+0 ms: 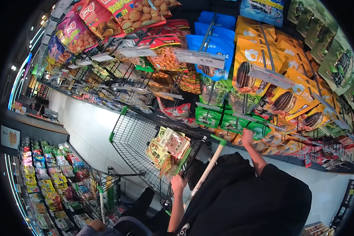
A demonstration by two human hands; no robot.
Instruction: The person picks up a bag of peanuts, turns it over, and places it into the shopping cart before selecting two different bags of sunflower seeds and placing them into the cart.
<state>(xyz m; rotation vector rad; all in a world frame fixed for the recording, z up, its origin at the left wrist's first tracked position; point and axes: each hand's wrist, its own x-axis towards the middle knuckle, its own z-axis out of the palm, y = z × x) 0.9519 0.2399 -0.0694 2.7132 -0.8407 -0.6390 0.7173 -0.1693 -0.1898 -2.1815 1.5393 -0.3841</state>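
Observation:
My right hand [247,137] reaches to the lower shelf with fingers curled at a green snack packet [259,129]. Hanging beside it are more green packets [208,117]. My left hand [178,183] is closed at the near end of a wire shopping cart [135,147], just below the packets in it; what its fingers grip is hidden. Inside the cart lie several food packets, among them a clear pack with red print [176,142] and a pale green-yellow bag [157,152]. The cart's beige handle bar [206,169] with green ends runs between my arms.
Hooks hold yellow sunflower seed bags [249,65], blue bags [214,51] and red-pink snack bags [137,15] with price tags. At lower left, another person's sleeve [91,229] shows near a second cart [100,188] and a shelf of colourful packets [47,181]. Pale tiled floor [86,122] stretches along the aisle.

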